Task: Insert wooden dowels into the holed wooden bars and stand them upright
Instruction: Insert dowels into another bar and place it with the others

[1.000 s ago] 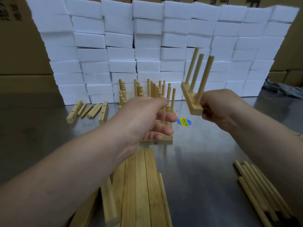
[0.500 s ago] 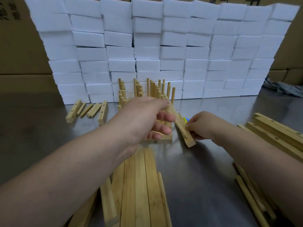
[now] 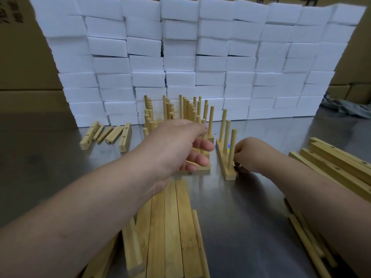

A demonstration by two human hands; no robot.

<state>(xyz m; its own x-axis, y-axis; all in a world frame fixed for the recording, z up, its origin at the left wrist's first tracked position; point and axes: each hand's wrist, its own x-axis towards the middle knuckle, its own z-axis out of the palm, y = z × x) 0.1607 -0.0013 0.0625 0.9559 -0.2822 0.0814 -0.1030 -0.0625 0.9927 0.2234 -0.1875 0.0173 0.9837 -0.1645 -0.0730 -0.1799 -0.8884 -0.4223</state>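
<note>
setting a filled bar (image 3: pixel 224 160) upright beside the finished group (image 3: pixel 188 111), my right hand (image 3: pixel 248 155) pinches its end, my left hand (image 3: pixel 180 143) is loose, and i judge many empty bars (image 3: pixel 339 167) and dowels (image 3: pixel 309 245) are left.

- The bench (image 3: pixel 50 177) is bare at far left, up to the loose bars and dowels (image 3: pixel 106 134).
- A bare strip runs right of the flat slats (image 3: pixel 172 227).
- A narrow gap separates the cluster of doweled bars (image 3: pixel 188 109), under the left hand (image 3: pixel 180 145), from the three-dowel bar (image 3: pixel 226 167).
- A foam-block wall (image 3: pixel 200 57) closes the back.
- Holed bars (image 3: pixel 337 167) and long dowels (image 3: pixel 309 247) crowd the right.
</note>
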